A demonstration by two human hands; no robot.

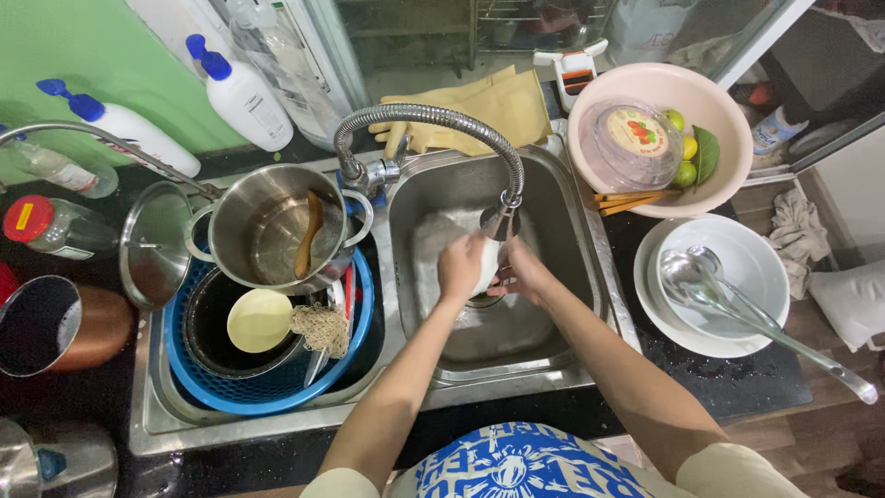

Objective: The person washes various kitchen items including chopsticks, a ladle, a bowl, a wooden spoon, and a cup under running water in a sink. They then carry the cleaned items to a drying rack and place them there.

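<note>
Forearms reach out from a blue-and-white patterned shirt [516,466] into the steel sink basin [553,231]. Both hands meet over the drain, gripping a small white cup [488,263] between them: the left hand [459,267] wraps its outer side, the right hand [527,272] closes on the other, fingers curled around it. The cup sits directly beneath the mouth of the flexible steel faucet [433,115]. Left of the sink, a blue basket [267,392] holds a steel pot [267,226] with a wooden spoon [309,235] inside. To the right, a ladle [701,281] rests in stacked white bowls [756,263]. Further back, yellow rubber gloves [479,111] lie behind the tap beside a pink bowl [728,120].
</note>
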